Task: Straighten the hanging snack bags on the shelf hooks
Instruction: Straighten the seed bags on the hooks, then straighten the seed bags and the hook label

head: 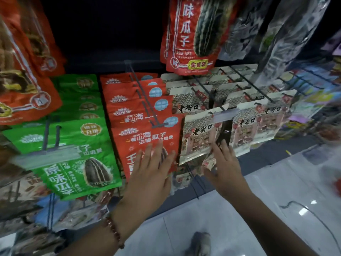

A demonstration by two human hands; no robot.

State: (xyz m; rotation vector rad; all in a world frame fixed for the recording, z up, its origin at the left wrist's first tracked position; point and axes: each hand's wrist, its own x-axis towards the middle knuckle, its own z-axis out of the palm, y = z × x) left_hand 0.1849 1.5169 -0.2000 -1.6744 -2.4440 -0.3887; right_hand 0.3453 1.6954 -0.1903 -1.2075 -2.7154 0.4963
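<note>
Snack bags mid-frame: my left hand [153, 169] spread flat on red bag [147, 141], right hand [225, 163] spread w/ fingertips on beige bag [201, 137].

My left hand [149, 174] lies flat, fingers spread, on the front red snack bag [145, 143]. My right hand [226, 167] touches the beige bag [200, 137] just beyond it; green bags [73, 157] hang left.

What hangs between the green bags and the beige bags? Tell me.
The row of red bags hangs between the green bags and beige bags, in the head view; the left hand lies on its front.
</note>
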